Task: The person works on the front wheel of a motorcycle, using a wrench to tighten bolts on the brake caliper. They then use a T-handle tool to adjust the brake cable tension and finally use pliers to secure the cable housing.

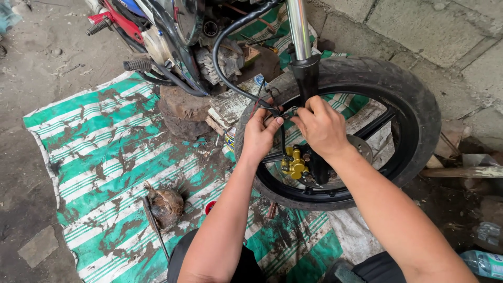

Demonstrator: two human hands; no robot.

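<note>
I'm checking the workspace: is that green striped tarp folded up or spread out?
Spread out: the green striped tarp lies flat under the front wheel.

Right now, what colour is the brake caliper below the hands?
Gold-yellow brake caliper, clearest in the head view.

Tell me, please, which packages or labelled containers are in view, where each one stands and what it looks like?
Can: upright on the tarp beside the wheel's rim, left of the left hand; cylindrical, yellow and blue label.
Bottle: lying at the frame's bottom right corner; clear plastic, pale blue-green label.
</note>
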